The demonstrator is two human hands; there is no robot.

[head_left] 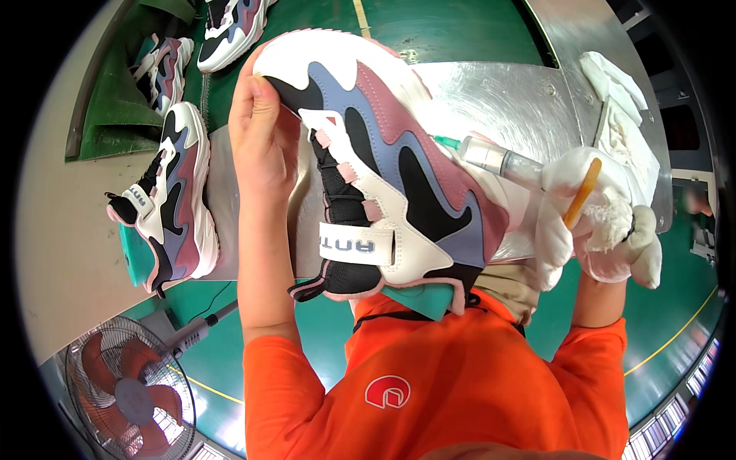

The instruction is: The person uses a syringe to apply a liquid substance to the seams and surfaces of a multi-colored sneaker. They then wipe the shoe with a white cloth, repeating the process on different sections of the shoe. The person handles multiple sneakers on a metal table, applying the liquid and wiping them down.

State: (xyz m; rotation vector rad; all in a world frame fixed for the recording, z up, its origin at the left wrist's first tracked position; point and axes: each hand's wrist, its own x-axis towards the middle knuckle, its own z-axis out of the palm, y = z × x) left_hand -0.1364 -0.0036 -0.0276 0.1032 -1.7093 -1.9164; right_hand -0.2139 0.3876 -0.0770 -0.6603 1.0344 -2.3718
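Shoe (429, 176) in the middle of the frame, toe toward the upper left, is clasped at that toe by the left hand (264, 142), thumb on top. The right hand (576, 236), in a white glove, is closed round a syringe (502, 163), with an orange stick (584, 192) tucked among the fingers. The syringe's green tip sits by the sole edge — touching or not, I cannot tell. With the only visible hold at the toe, the shoe could swing, I'd judge, and get poked or smeared; the stick might slip if the fingers loosen. Counted: four shoes — the held one, a second shoe (184, 192) at left, a third shoe (170, 73) at upper left, a fourth shoe (234, 34) by the top edge; one syringe, one stick, one fan (134, 400) at lower left
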